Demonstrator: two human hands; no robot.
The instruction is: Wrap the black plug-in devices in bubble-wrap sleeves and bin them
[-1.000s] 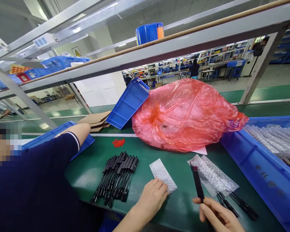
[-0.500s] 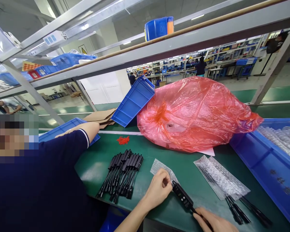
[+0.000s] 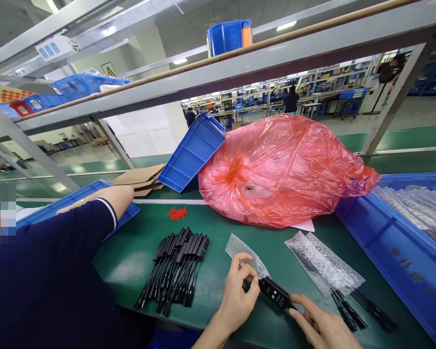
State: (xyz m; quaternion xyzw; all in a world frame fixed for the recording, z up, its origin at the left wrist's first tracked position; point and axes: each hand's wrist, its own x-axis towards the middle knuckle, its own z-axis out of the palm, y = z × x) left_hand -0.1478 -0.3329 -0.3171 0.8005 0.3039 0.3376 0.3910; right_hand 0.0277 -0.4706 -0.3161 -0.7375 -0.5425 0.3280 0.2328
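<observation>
My left hand [image 3: 239, 293] pinches the near edge of a clear bubble-wrap bag [image 3: 245, 246], its thumb and fingertips closed at the bag's mouth. In my right hand [image 3: 322, 320] is a black inline controller box with small buttons [image 3: 275, 293], gripped by its cable end. The controller's far end sits at the bag's mouth; how deep it goes is hard to see. To the left lies a pile of similar black controllers with cables [image 3: 184, 249]. On the right, several bubble-bagged pieces [image 3: 323, 264] lie with their black cable ends sticking out.
A large red plastic bag [image 3: 290, 169] fills the back of the green table. A blue bin [image 3: 394, 254] holding bubble-wrapped pieces stands at right. A tilted blue crate [image 3: 192, 150], cardboard [image 3: 141, 178] and small red pieces [image 3: 177, 213] lie behind. A co-worker's sleeve [image 3: 83, 218] is close at left.
The controller's far end, bare and just short of the bag before, now meets the bag's mouth. My left fingers have shifted and lifted along the bag's edge. The view has turned slightly right.
</observation>
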